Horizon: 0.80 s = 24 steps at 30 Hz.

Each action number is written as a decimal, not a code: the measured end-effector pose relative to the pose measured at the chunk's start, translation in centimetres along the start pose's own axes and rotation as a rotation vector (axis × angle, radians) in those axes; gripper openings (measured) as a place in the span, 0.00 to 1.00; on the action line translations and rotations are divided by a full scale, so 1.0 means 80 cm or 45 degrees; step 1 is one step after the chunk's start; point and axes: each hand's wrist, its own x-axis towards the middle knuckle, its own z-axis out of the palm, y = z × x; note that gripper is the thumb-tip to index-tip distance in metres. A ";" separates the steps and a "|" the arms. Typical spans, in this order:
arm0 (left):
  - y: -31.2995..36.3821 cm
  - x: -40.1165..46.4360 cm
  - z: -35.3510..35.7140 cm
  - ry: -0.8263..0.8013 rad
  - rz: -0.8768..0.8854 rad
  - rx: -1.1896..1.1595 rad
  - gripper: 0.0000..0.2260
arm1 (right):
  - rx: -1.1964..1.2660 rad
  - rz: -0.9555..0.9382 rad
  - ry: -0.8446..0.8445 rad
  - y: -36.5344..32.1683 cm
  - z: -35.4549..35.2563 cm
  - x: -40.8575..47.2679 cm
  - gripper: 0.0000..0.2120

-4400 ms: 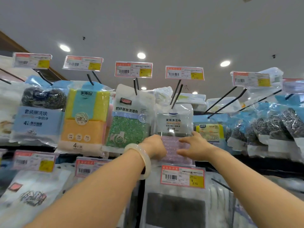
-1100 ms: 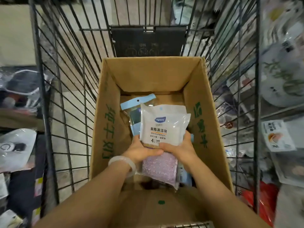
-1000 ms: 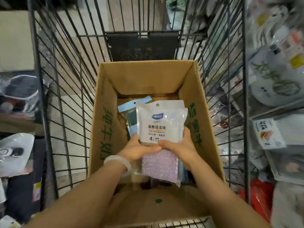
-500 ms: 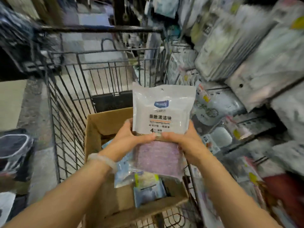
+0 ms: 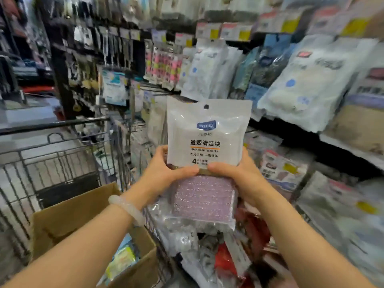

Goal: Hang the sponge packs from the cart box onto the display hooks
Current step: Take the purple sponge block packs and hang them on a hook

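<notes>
A sponge pack (image 5: pixel 207 138), white on top with purple sponges showing through its clear lower half, stands upright in front of me with a hang hole at its top edge. My left hand (image 5: pixel 164 169) grips its left side and my right hand (image 5: pixel 241 173) grips its right side, thumbs meeting across the front. The cardboard cart box (image 5: pixel 68 217) sits low at the left inside the wire cart (image 5: pixel 52 159), with other packs (image 5: pixel 120 260) still in it. The display hooks themselves are too blurred to make out.
Shelving on the right carries hanging packs of cloths and scourers (image 5: pixel 307 88) under yellow price tags (image 5: pixel 228 32). More packaged goods (image 5: pixel 224 265) lie low between the cart and the shelves. A dark rack of small hanging items (image 5: pixel 99 48) stands at the back left.
Both hands have lifted the sponge pack out of the cart box and raised it. My view has swung up from the box towards the shelves on the right.
</notes>
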 end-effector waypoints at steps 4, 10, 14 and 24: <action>0.066 -0.027 0.113 -0.170 0.122 -0.134 0.43 | -0.057 -0.162 0.282 -0.072 -0.087 -0.091 0.41; 0.165 -0.050 0.269 -0.480 0.240 -0.281 0.36 | -0.168 -0.406 0.672 -0.167 -0.195 -0.198 0.38; 0.232 -0.054 0.350 -0.658 0.337 -0.288 0.36 | -0.198 -0.519 0.843 -0.228 -0.255 -0.240 0.38; 0.332 -0.002 0.469 -1.047 0.630 -0.532 0.34 | -0.419 -0.635 1.083 -0.332 -0.348 -0.249 0.48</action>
